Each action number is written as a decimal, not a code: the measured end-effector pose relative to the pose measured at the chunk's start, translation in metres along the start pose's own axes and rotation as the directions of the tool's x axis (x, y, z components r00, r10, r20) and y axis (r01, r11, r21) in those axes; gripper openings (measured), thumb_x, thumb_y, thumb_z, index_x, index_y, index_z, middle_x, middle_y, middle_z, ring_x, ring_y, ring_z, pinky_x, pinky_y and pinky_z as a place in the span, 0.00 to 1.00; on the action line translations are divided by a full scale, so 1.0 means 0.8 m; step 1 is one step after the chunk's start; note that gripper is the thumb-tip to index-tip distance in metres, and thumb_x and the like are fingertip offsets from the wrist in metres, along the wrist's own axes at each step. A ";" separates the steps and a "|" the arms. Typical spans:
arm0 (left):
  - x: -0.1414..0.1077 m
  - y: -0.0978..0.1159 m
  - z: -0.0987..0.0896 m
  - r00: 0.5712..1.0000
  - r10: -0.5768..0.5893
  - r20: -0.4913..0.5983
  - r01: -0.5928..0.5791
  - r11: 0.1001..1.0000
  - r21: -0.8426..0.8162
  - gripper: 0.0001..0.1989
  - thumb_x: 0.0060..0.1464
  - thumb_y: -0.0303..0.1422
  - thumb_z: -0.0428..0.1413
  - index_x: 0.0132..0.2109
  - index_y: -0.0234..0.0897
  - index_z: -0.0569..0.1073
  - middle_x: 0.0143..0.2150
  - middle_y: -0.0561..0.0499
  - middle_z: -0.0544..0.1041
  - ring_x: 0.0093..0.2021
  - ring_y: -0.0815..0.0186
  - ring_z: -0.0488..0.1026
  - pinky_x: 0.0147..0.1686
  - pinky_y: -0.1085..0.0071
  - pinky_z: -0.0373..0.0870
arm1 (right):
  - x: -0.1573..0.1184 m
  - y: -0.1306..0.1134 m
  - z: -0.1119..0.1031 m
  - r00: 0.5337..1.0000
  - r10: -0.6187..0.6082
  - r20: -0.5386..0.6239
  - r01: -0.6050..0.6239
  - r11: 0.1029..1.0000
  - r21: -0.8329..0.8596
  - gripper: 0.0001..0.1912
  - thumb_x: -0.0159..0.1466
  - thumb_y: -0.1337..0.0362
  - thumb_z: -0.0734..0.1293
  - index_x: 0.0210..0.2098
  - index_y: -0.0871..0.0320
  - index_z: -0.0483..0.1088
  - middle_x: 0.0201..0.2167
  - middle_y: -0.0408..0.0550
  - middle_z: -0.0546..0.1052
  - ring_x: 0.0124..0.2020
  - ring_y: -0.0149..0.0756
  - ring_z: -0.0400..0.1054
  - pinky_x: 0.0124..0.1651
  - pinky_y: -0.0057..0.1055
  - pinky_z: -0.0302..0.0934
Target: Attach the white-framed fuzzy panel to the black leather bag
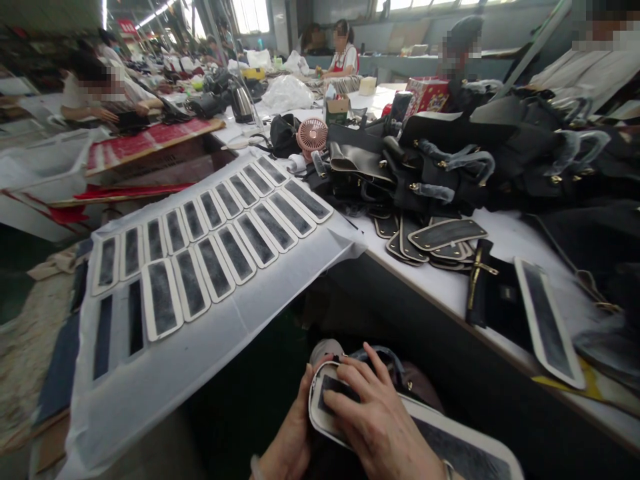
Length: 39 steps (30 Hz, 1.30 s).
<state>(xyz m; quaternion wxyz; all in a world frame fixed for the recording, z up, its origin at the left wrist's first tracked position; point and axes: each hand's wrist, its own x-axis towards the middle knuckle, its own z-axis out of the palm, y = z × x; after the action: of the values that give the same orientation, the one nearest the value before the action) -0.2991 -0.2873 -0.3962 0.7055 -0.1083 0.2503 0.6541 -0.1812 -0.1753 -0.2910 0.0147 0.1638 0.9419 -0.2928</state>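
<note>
The left hand [295, 427] grasps the rounded end of a white-rimmed panel [465, 447], its thumb along the rim and its other fingers mostly hidden underneath. The right hand [383, 420] lies over the same end, with several bent fingers touching the top face and 1 finger raised; whether it also grips the rim, I cannot tell. The panel is above the person's lap, slanting toward the lower right, with a plastic-wrapped handle [395, 363] just behind the right hand.

To the left, a white sheet [225, 327] carries 2 slanting rows of similar panels [217, 267], with 2 dark strips [103, 337] at the near end. On the counter [435, 287] to the right are a pile of pale-edged dark pieces [447, 233], a black item with a gold zip [480, 283] and a loose panel [549, 323]. Behind them are heaped black bags [450, 173] and a pink fan [312, 135].
</note>
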 end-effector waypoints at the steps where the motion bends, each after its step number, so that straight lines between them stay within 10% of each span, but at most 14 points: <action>1: 0.000 0.000 -0.002 1.000 0.004 -0.008 -0.004 1.000 0.002 0.33 0.55 0.52 0.57 0.62 0.39 0.68 0.64 0.43 0.64 0.67 0.52 0.56 0.66 0.61 0.48 | -0.001 0.002 0.002 1.000 -0.010 -0.010 0.010 1.000 -0.006 0.10 0.67 0.67 0.60 0.44 0.47 0.68 0.53 0.42 0.71 0.62 0.38 0.59 0.70 0.53 0.29; 18: -0.008 0.009 -0.017 0.995 0.008 0.104 -0.016 0.997 0.074 0.26 0.62 0.48 0.50 0.64 0.45 0.66 0.68 0.47 0.57 0.69 0.52 0.51 0.68 0.58 0.42 | -0.009 0.008 0.007 0.980 -0.083 -0.180 0.082 0.997 -0.016 0.12 0.64 0.69 0.63 0.45 0.48 0.70 0.49 0.42 0.75 0.56 0.37 0.66 0.70 0.44 0.42; 28: -0.014 0.016 0.004 0.999 0.024 -0.044 -0.020 0.995 0.094 0.31 0.57 0.44 0.58 0.65 0.40 0.64 0.63 0.42 0.67 0.65 0.52 0.59 0.67 0.58 0.50 | -0.008 0.009 0.032 0.981 0.052 -0.189 -0.052 0.999 0.004 0.30 0.55 0.76 0.60 0.56 0.52 0.56 0.55 0.45 0.73 0.69 0.50 0.48 0.67 0.63 0.25; 39: -0.022 0.032 0.007 0.998 -0.028 0.050 0.020 0.989 0.148 0.24 0.59 0.39 0.58 0.61 0.43 0.69 0.63 0.45 0.67 0.65 0.53 0.60 0.66 0.58 0.51 | -0.011 0.008 0.031 0.978 0.030 -0.207 -0.038 0.999 -0.035 0.34 0.55 0.76 0.60 0.59 0.50 0.51 0.58 0.41 0.71 0.69 0.41 0.47 0.66 0.45 0.08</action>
<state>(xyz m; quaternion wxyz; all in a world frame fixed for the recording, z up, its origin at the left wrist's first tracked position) -0.3230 -0.2967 -0.3782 0.7256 -0.0418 0.2781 0.6280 -0.1726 -0.1864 -0.3141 -0.0750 0.2093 0.9409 -0.2555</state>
